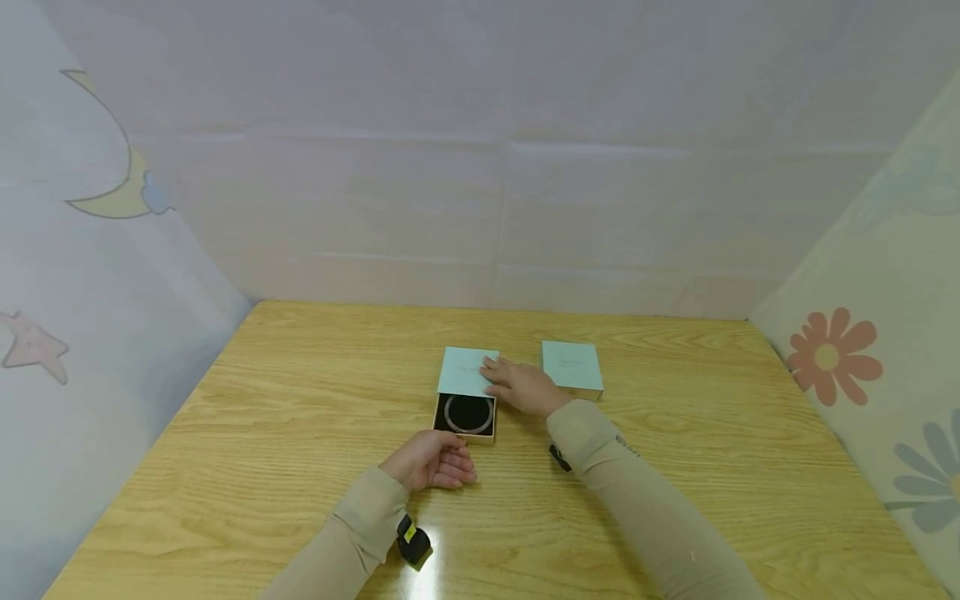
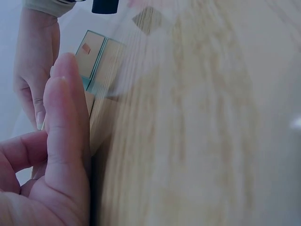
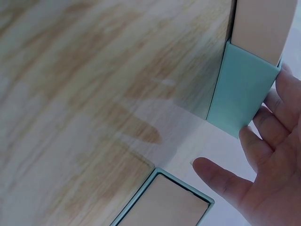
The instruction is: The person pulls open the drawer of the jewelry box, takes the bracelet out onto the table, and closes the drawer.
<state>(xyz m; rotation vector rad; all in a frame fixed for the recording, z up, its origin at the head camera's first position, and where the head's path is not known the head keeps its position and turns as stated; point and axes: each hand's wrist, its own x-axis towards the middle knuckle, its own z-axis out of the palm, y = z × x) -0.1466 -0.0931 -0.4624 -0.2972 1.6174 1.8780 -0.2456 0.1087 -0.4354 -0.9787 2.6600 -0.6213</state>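
Note:
A pale blue drawer-style jewelry box (image 1: 457,367) lies on the table with its inner drawer (image 1: 486,437) slid out toward me. In the drawer, a ring-shaped bangle (image 1: 447,412) sits on a black insert. At the drawer's front edge, my left hand (image 1: 435,461) pinches with thumb and index finger; the fingertips hide the exact contact. My right hand (image 1: 525,387) rests its extended fingers on the right part of the box's sleeve (image 3: 242,89). Its thumb (image 3: 221,176) stands away from the sleeve in the right wrist view.
A second pale blue box (image 1: 572,367), closed, stands to the right, just beyond my right hand. Both boxes are on a wood-grain table (image 1: 337,375). A pale curtain (image 1: 495,208) hangs behind the table, with printed cloth at both sides.

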